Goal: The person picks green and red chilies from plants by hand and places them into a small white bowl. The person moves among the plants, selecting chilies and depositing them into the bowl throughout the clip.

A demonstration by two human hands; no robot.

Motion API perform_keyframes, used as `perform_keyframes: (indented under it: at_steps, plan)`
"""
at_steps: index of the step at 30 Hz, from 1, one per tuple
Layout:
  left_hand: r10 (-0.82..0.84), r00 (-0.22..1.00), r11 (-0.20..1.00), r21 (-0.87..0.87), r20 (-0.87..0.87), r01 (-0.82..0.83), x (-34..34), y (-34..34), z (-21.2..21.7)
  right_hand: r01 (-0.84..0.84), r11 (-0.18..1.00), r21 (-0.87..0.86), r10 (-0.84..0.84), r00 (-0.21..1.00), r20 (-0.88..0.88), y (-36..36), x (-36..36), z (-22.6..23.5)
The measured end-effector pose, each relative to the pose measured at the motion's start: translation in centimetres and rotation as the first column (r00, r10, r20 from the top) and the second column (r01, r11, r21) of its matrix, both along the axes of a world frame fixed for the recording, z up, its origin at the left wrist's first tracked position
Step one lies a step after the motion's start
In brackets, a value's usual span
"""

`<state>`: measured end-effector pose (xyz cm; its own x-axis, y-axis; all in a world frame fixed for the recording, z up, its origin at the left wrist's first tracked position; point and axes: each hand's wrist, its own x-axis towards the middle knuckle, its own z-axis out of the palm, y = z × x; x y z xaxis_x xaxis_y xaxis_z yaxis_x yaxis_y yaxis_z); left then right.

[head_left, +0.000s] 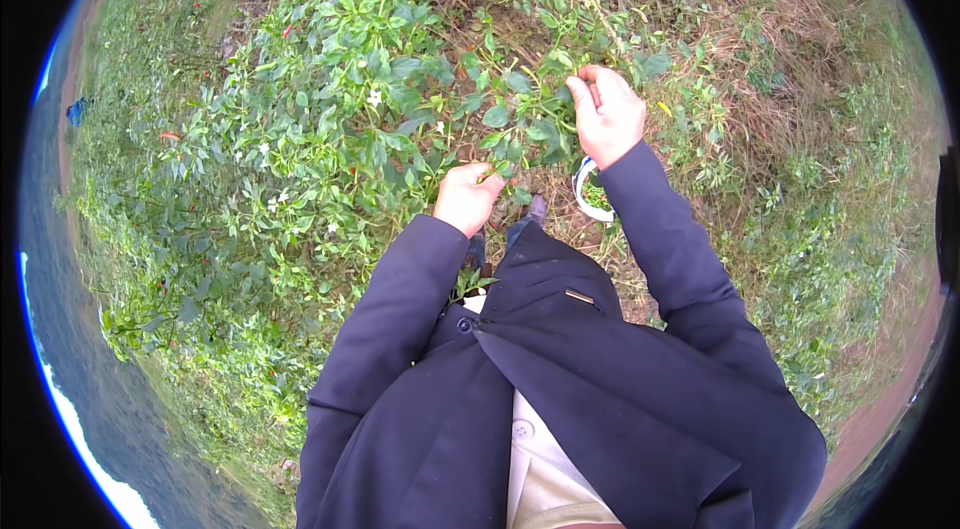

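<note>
Both of my hands are among the leaves of a chili pepper plant [510,94]. My left hand [468,197] is low at the plant's near side, thumb and fingers pinched together at the foliage; what lies between them is too small to make out. Farther forward and to the right, my right hand [608,117] has its fingers curled in against the thumb beside a leafy stem. Whatever they grip is hidden. Under my right forearm stands a white bucket [580,191], partly covered by the sleeve, with green and some red contents showing.
More chili bushes [340,59] with white flowers and scattered red peppers spread to the left. Dry brown grass [790,59] covers ground at the right. My shoe [538,209] shows near the bucket. Dark hills [80,369] rise at the far left.
</note>
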<state>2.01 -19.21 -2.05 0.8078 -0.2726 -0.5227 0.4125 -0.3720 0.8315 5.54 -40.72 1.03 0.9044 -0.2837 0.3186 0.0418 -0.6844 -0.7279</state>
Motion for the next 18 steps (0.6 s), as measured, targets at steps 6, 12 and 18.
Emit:
perform_keyframes:
  at_steps: [6,12,18]
  plan:
    - [0.044,0.999,0.984,-0.173,-0.028,-0.048,0.0,-0.7,1.3,0.103,0.490,0.866,0.199,0.954,-0.226,-0.2,-2.8,1.8]
    - [-0.098,0.995,0.995,-0.021,0.008,0.098,0.0,-1.8,1.7,-0.026,0.988,-0.152,0.074,0.942,0.326,-2.6,-1.1,1.4]
    - [0.005,0.975,0.981,-0.188,-0.224,-0.049,0.9,-2.5,3.6,-0.081,0.217,0.973,0.175,0.984,0.042,-7.5,3.0,3.4]
